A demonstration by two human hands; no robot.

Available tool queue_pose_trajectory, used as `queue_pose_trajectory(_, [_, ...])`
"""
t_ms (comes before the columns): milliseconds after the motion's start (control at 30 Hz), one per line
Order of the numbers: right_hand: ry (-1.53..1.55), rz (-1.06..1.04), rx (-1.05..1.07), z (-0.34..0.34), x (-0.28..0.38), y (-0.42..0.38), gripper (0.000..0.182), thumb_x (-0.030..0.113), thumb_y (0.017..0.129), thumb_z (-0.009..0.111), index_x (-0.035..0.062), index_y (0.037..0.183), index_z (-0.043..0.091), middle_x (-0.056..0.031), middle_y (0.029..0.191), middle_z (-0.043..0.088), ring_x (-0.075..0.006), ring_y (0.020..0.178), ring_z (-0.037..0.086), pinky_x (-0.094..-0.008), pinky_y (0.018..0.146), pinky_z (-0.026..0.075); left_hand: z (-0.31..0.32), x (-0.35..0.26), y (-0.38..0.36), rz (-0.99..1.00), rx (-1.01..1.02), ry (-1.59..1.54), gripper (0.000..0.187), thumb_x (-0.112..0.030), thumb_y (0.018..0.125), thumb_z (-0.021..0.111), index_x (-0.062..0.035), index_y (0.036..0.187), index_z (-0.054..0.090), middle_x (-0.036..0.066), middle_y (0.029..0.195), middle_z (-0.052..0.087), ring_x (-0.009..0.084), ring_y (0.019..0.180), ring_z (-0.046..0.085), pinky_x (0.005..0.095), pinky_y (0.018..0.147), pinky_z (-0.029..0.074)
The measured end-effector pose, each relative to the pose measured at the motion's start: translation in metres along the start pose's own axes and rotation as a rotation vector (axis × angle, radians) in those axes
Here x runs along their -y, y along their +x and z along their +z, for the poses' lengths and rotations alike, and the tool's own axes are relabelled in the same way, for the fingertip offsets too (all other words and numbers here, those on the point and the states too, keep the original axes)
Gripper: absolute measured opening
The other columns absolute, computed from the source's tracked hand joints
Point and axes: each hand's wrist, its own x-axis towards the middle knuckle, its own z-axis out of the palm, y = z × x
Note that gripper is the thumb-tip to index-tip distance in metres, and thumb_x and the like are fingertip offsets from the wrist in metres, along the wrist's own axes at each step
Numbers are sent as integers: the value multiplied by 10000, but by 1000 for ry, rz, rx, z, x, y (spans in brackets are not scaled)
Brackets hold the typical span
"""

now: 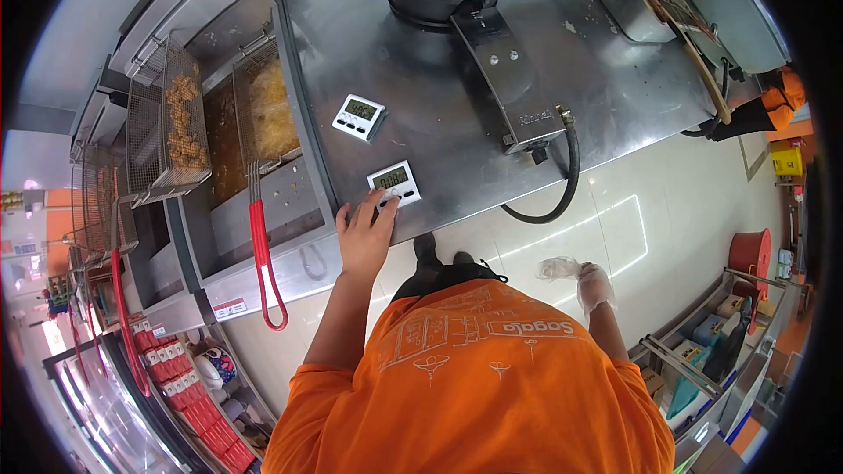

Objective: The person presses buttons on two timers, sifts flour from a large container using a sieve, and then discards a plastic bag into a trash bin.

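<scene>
My left hand (pixel 363 233) is bare and rests at the front edge of the steel counter (pixel 421 140), its fingers apart and fingertips on the lower edge of a white digital timer (pixel 395 184). A second white timer (pixel 359 117) lies a little farther back. Off to the right, over the floor, my right hand (pixel 594 288) wears a clear plastic glove. Its fingers are closed on a crumpled clear plastic piece (pixel 558 269), which sticks out to the left.
At the left, a fryer holds a basket of yellow food (pixel 270 110) in oil; its red handle (pixel 267 272) juts over the front edge. Another basket (pixel 180 114) hangs beside it. A burner box (pixel 514 79) with a black hose (pixel 571 167) stands right of the timers.
</scene>
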Motion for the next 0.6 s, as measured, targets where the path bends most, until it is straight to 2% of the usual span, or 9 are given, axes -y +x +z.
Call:
queue_pose_trajectory(200, [4,18,4,1,-3,-2,101,114,769,517,57,780,599,-135,786,607,-270,759,586,-320,659,455,4,-1,-2,-3,-12,16,227,-132,751,562,-194,969,573,-15,1075,528,129,931,559,396,852,325])
queue_pose_trajectory(367, [24,-86,-45,7,-2,1,96,93,754,515,57,778,601,-128,771,606,-265,749,586,-316,654,457,1,0,0,3,4,49,232,-141,745,565,-195,971,559,-19,1074,528,124,913,555,393,853,326])
queue_pose_trajectory(467, [32,-20,0,4,4,1,132,14,725,489,43,805,590,-132,797,606,-262,771,585,-311,687,457,0,1,-1,15,31,50,224,-170,753,572,-182,974,542,-17,1076,528,127,927,548,398,859,325])
queue_pose_trajectory(533, [41,-1,6,-5,15,-4,131,15,725,489,43,806,588,-132,796,605,-262,776,584,-306,691,455,-1,2,0,-54,-28,-80,228,-204,758,582,-163,975,528,-22,1073,530,129,949,542,409,873,317])
queue_pose_trajectory(600, [50,16,10,-6,16,-6,130,15,724,489,44,806,586,-131,794,603,-262,780,583,-302,695,454,-3,6,1,-44,-14,-59,234,-215,758,587,-157,976,528,-26,1069,530,127,960,539,408,881,312])
